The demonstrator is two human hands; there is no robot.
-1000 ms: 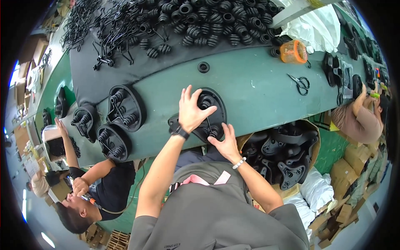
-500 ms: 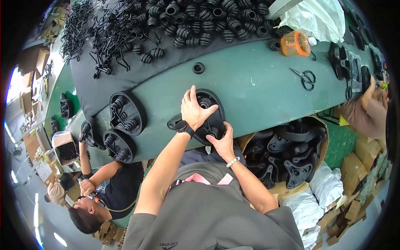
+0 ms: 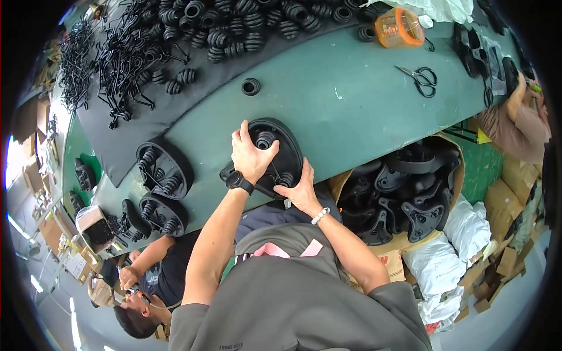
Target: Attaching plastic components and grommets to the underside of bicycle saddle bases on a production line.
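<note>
A black oval plastic plate [image 3: 281, 153] with ribbed rubber bellows standing on it lies at the near edge of the green table [image 3: 351, 99]. My left hand [image 3: 250, 155] rests on top of the plate, its fingers curled around one upright bellows [image 3: 264, 140]. My right hand [image 3: 301, 190] grips the plate's near rim from below. A black watch sits on my left wrist and a pale bracelet on my right.
Two more finished plates [image 3: 161, 169] [image 3: 161, 213] lie to the left. Loose black bellows [image 3: 234, 23] and wire clips [image 3: 117, 64] cover a dark mat at the back. Scissors [image 3: 418, 79] and an orange jar [image 3: 398, 28] lie far right. A carton of black parts [image 3: 404, 193] stands right; another person [image 3: 146, 286] sits below left.
The view has shifted, so the table sits lower and nearer. My left hand has curled from spread fingers onto the bellows, and my right hand has stayed at the plate's rim.
</note>
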